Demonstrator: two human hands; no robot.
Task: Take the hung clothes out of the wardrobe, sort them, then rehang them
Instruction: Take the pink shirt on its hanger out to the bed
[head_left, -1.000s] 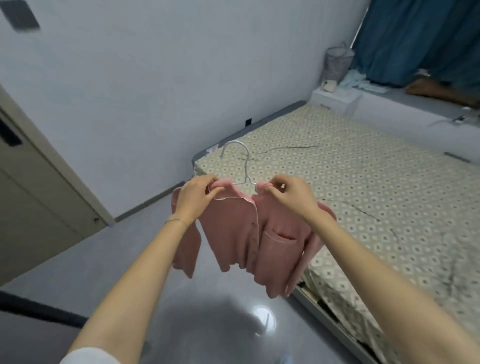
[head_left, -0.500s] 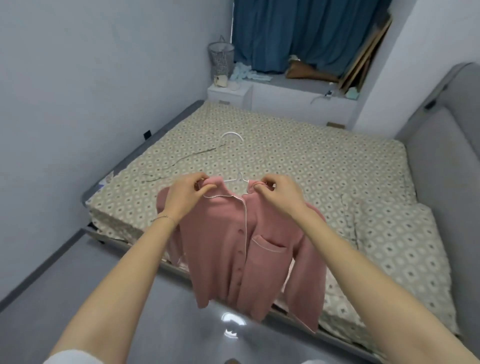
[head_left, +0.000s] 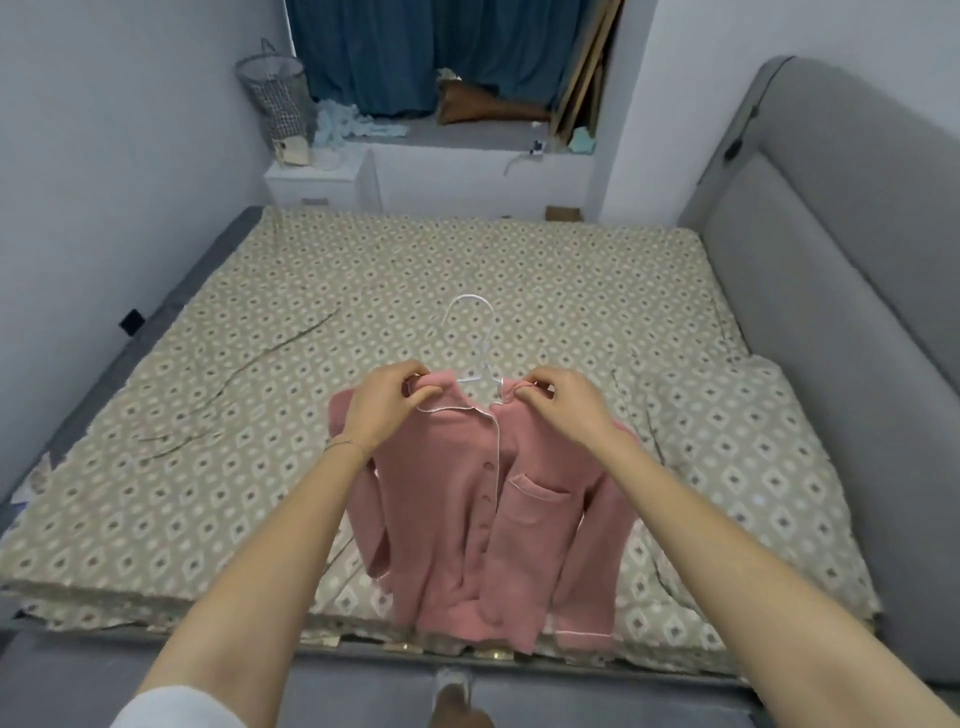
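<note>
A pink button-up shirt (head_left: 498, 525) with white piping and a chest pocket hangs on a white wire hanger (head_left: 475, 338) over the near edge of the bed. My left hand (head_left: 387, 402) pinches the shirt's left shoulder at the collar. My right hand (head_left: 563, 400) pinches the right shoulder in the same way. The hanger's hook sticks up between my hands, and its arms are hidden inside the shirt. The hem and sleeves droop down to the bed's front edge. No wardrobe is in view.
The bed (head_left: 260, 415) with a patterned beige sheet fills the middle, with a grey padded headboard (head_left: 831, 249) on the right. A wire basket (head_left: 275, 98) and a white cabinet (head_left: 311, 179) stand at the far left by blue curtains (head_left: 415, 52). A foot (head_left: 457, 701) shows on the floor below.
The view has swung right from the door and wall to face the bed squarely. Both hands have kept their hold and carried the shirt over the bed's near edge.
</note>
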